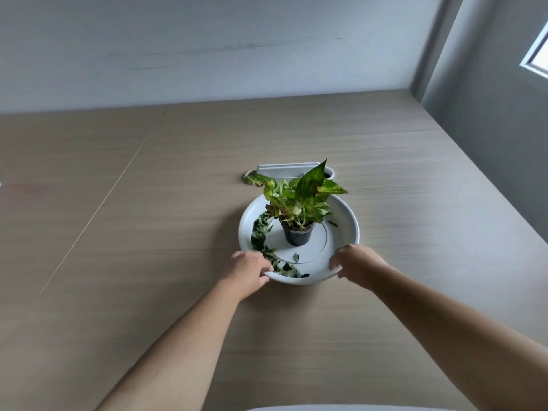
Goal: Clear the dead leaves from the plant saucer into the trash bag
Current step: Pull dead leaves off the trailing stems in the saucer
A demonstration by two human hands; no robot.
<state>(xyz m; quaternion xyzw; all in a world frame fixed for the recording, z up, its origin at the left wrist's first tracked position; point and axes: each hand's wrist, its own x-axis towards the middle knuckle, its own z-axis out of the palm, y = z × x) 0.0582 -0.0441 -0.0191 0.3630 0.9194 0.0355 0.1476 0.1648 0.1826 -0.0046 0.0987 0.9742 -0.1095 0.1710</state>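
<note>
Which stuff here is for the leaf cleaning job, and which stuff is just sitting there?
For the job:
- white saucer
- loose leaves lying in it
- left hand and right hand, both at its near rim

Just there:
- potted plant standing in the saucer
- white fitting behind it
- wooden table

No trash bag shows.

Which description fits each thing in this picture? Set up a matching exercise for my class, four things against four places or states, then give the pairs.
Things:
1. small black pot
2. fallen leaves
3. left hand
4. right hand

Descriptions:
A. on the saucer's near-right rim
B. upright in the middle of the white saucer
C. gripping the saucer's near-left rim
D. strewn along the saucer's left and near side

Pairs: 1-B, 2-D, 3-C, 4-A
</note>
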